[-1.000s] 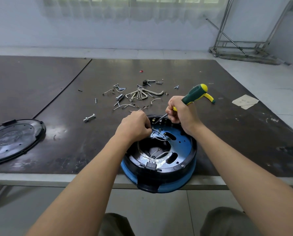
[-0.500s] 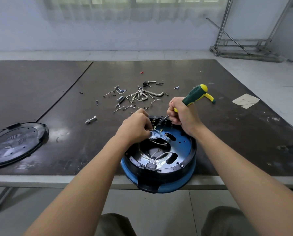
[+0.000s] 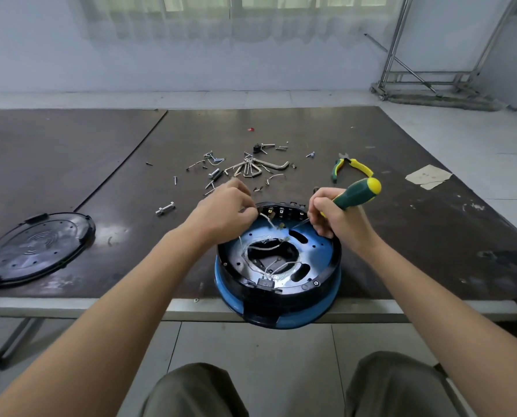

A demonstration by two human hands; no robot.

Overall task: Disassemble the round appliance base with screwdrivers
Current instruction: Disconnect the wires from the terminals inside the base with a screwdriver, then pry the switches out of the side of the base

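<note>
The round appliance base [image 3: 311, 311] overhangs the table's [image 3: 416, 251] near edge. A hard shove could tip it off, or the tip could slip into the wires. At its 11 o'clock rim the left hand [image 3: 224, 212] pinches a white wire [image 3: 267, 221]. At 1 o'clock the right hand [image 3: 332, 216] is curled tight round the screwdriver [image 3: 356, 194].

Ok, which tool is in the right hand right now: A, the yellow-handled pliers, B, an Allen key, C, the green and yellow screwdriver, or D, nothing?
C: the right hand grips the green and yellow screwdriver; the pliers lie on the table, and the left hand pinches a white wire.
</note>
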